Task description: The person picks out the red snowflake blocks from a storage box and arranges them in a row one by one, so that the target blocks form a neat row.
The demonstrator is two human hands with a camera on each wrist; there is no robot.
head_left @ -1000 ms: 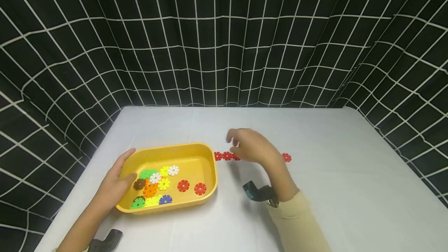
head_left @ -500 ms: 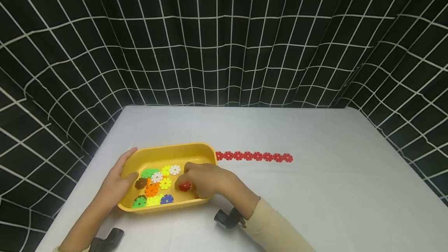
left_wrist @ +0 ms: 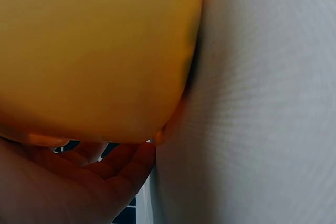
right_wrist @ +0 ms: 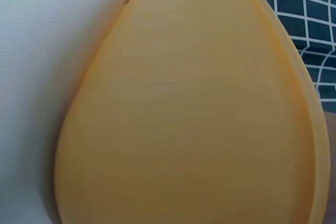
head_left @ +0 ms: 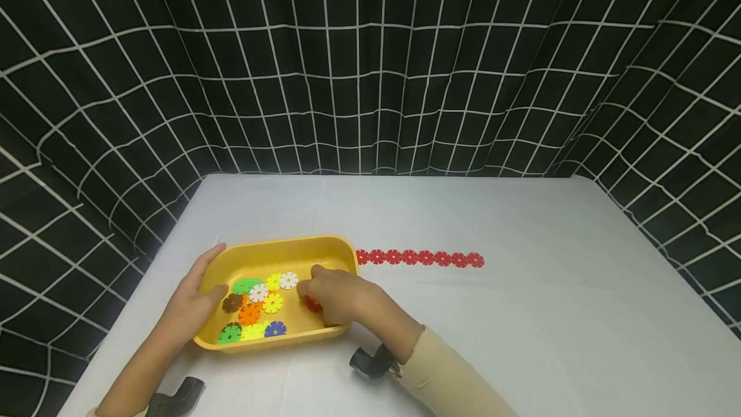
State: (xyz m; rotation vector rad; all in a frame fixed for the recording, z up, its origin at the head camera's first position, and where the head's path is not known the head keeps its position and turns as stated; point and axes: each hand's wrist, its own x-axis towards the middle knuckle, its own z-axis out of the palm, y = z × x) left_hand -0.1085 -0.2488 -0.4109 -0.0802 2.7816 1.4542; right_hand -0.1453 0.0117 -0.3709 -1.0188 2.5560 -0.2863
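Observation:
A yellow plastic tray stands on the left of the table, also filling most of the left wrist view as a yellow wall. My left hand grips its left end, thumb over the rim and fingers outside. Inside the tray's right half, my right hand reaches down with curled fingers and pinches a red notched disc, partly hidden beneath them. Several other notched discs lie toward the left: white, orange, yellow, blue, green and brown.
A row of several red notched discs runs rightward from behind the tray's right edge. They lie on a white-covered table. A black curtain with a white grid surrounds its back and sides.
My right hand has come from above the red row down into the tray, reaching the red discs there. The red disc at its fingertips has shifted slightly right. My left hand keeps its hold.

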